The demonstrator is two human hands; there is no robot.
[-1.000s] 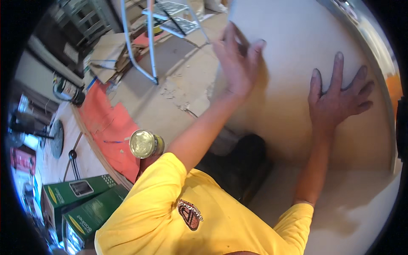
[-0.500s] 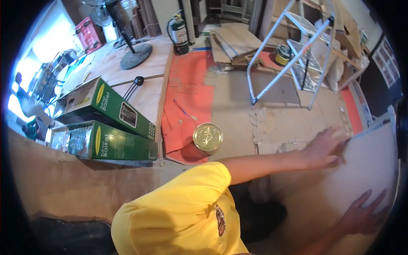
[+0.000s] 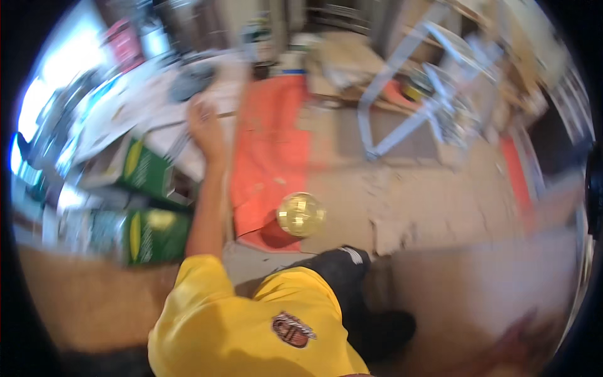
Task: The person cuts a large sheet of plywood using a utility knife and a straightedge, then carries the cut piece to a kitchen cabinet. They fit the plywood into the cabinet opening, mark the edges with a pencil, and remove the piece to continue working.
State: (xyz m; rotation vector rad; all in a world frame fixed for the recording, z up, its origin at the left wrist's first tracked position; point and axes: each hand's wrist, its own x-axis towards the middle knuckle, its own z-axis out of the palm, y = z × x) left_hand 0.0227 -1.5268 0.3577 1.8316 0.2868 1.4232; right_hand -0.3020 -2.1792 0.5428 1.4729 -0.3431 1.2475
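My left hand [image 3: 203,125] is stretched forward onto the plywood platform [image 3: 230,75] at the left, over a thin metal tool beside green boxes [image 3: 151,235]; its fingers are blurred and whatever they grip cannot be made out. At the lower right my right hand [image 3: 512,333] is faint and smeared, against the pale panel [image 3: 477,270]. A round gold-lidded can [image 3: 301,215] sits near the edge of the red floor covering [image 3: 270,151], in front of my dark-clad leg.
An aluminium stepladder [image 3: 396,132] stands at the back right, with cardboard sheets [image 3: 333,60] behind it. A fire extinguisher [image 3: 257,41] is at the back, a fan's round base [image 3: 191,81] on the platform. Brown cardboard [image 3: 414,195] covers part of the floor.
My view has swung leftward, away from the panel. My left hand has left the panel and reached across to the platform. My right hand stays low at the right.
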